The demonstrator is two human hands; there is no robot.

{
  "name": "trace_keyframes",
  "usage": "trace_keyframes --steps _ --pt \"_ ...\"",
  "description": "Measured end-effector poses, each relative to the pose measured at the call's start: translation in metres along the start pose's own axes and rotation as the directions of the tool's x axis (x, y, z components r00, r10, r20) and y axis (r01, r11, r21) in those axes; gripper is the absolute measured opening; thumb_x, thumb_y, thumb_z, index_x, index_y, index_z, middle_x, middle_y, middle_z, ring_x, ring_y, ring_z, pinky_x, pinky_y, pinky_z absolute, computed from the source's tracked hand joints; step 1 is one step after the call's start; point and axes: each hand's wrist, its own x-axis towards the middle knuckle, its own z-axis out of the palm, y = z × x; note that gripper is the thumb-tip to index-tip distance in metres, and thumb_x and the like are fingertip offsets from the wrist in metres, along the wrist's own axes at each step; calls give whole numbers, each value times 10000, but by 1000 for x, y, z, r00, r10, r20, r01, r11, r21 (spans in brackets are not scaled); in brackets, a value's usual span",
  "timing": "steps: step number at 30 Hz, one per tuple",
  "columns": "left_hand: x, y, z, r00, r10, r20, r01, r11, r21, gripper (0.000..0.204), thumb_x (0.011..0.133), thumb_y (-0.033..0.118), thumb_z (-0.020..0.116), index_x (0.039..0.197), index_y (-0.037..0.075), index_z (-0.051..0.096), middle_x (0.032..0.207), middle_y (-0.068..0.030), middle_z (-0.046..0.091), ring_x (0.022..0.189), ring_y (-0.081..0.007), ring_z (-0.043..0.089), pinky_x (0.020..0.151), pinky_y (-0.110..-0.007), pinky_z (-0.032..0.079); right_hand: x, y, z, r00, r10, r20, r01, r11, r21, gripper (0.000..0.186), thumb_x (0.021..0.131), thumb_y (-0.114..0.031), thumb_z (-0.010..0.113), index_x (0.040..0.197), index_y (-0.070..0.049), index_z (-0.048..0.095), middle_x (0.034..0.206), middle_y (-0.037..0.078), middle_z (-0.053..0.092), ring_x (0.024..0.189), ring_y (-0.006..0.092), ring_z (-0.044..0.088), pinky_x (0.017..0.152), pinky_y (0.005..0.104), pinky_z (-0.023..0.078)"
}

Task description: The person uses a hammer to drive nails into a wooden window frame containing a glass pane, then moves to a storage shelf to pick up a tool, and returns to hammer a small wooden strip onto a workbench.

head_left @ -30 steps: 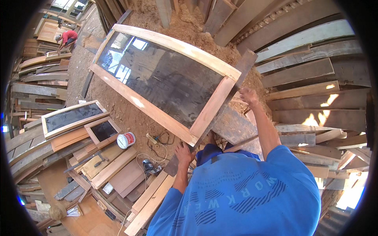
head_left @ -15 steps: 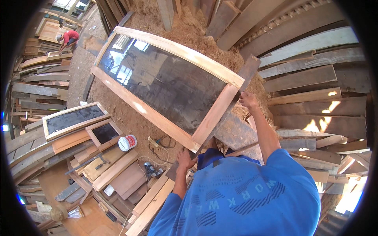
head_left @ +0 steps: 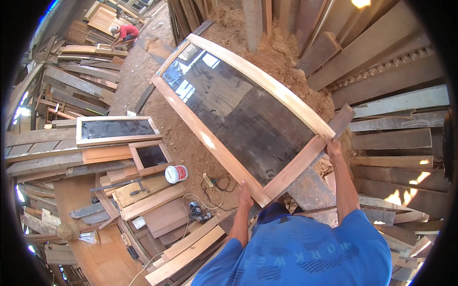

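A large wooden window sash (head_left: 238, 112) with dark, reflective glass lies slantwise in front of me, resting on rough grey planks (head_left: 342, 120). My left hand (head_left: 244, 195) holds its near left corner, the thumb lying along the pale wood and the other fingers mostly hidden. At the near right corner, my right hand (head_left: 334, 148) is closed on the frame's end, its fingertips partly out of sight under the wood. Window light reflects in the far part of the glass.
To the left stand a smaller glazed frame (head_left: 117, 129), a little frame (head_left: 151, 155), a white bucket (head_left: 176, 174) and a corded power tool (head_left: 196, 209). Boards (head_left: 398, 138) are stacked along the right. Sawdust covers the ground. A person in red (head_left: 128, 32) bends over work far left.
Both hands have shifted from the supporting planks beside the sash onto its near corners. The whole view has swung, so the scene sits further right and lower.
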Motion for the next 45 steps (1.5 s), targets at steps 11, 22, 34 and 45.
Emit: trace_keyframes --steps 11,22,34,45 --pt "-16 4 20 995 79 -68 -84 993 -81 533 1055 423 433 1346 -22 478 1181 -163 604 1041 -294 629 897 -433 534 -23 -34 -4 1000 -2 3 3 981 -192 252 975 -205 599 1039 31 660 758 19 595 600 105 510 534 307 401" --pt "-23 11 27 994 74 -77 -88 976 -202 507 1042 433 485 1300 -2 515 1135 -131 615 1024 -272 625 875 -429 531 -9 -14 -8 997 -83 -7 83 994 71 279 992 -231 598 1106 19 650 843 34 641 647 116 564 565 302 443" --pt "-36 36 12 981 173 -85 -178 982 -58 531 1038 450 484 1307 -7 502 1088 -116 625 967 -224 629 844 -369 528 -33 -15 0 992 66 106 -80 988 134 363 1010 -213 580 1298 8 557 1126 120 667 912 250 689 797 410 574" --pt "-29 43 2 984 169 -62 -175 977 -120 584 1032 501 481 1355 14 485 1178 -116 600 1052 -246 607 916 -392 508 -68 -29 12 992 -110 57 104 990 97 414 988 -237 611 1269 65 573 1073 108 670 870 194 669 758 347 555"
